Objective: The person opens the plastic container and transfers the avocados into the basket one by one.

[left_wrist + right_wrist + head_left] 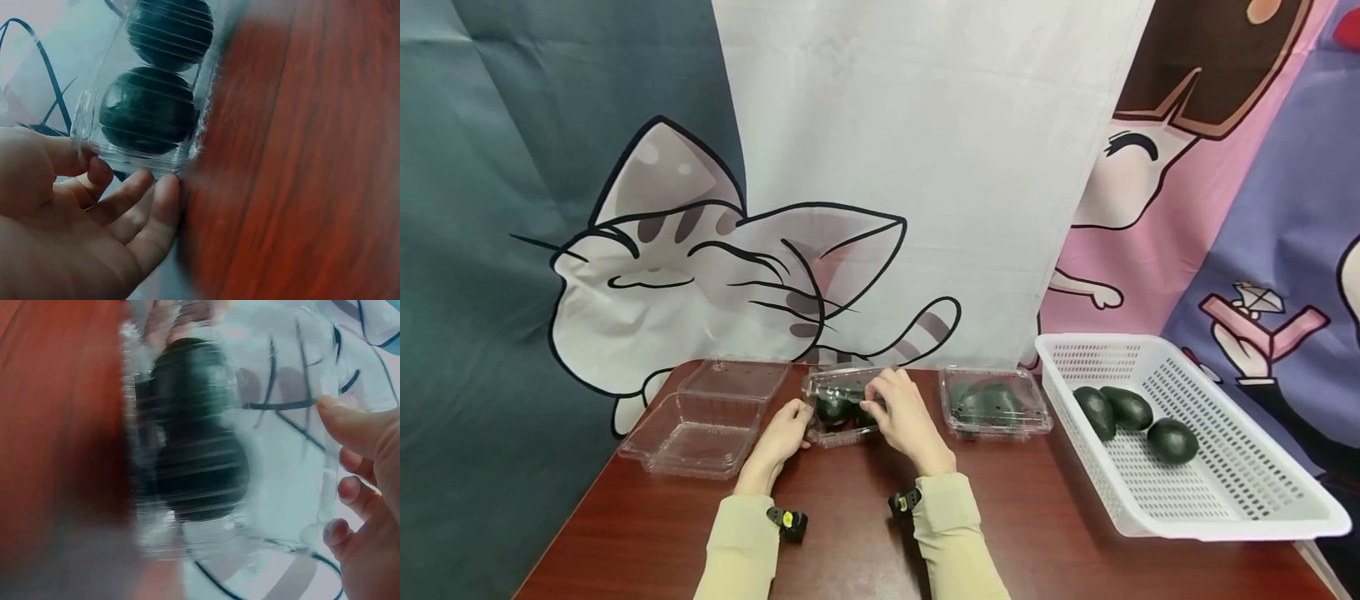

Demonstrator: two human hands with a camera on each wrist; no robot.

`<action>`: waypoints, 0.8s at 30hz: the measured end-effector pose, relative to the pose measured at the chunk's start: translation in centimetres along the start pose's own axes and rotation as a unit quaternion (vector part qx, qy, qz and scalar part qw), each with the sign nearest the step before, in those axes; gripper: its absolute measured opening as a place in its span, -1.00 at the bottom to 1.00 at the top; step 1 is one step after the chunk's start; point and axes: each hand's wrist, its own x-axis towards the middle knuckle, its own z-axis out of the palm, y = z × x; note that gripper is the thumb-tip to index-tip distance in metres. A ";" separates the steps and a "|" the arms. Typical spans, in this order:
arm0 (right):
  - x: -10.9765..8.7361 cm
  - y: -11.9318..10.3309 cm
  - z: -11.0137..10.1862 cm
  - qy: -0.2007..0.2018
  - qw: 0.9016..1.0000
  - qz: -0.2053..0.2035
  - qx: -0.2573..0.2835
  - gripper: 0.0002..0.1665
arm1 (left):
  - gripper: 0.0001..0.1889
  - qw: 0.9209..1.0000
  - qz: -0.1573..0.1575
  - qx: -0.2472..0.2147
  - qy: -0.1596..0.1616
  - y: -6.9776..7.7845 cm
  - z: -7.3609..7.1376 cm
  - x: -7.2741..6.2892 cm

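Observation:
A clear plastic clamshell box (837, 437) sits at the middle of the table with dark green avocados (147, 111) inside; two show through its ribbed wall. At its left end, my left hand (784, 432) holds the rim, fingertips bent against the plastic. My right hand (902, 410) pinches the edge of the raised lid (281, 462), thumb on one face and fingers behind. In the right wrist view the lid stands up at an angle from the base. Part of the box is hidden behind my right hand in the head view.
To the left lies another clamshell box (703, 446), opened out, with no avocados in it. A closed clamshell box (996, 408) with avocados stands to the right. Farther right is a white plastic basket (1232, 527) with 3 loose avocados (1172, 442). A printed curtain (925, 167) hangs behind the table.

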 end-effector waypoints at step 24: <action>3.5 -1.6 -2.3 -0.001 0.998 0.034 -0.047 -0.79 | -0.76 0.999 0.009 -0.020 -0.031 -0.4 -0.7 -0.2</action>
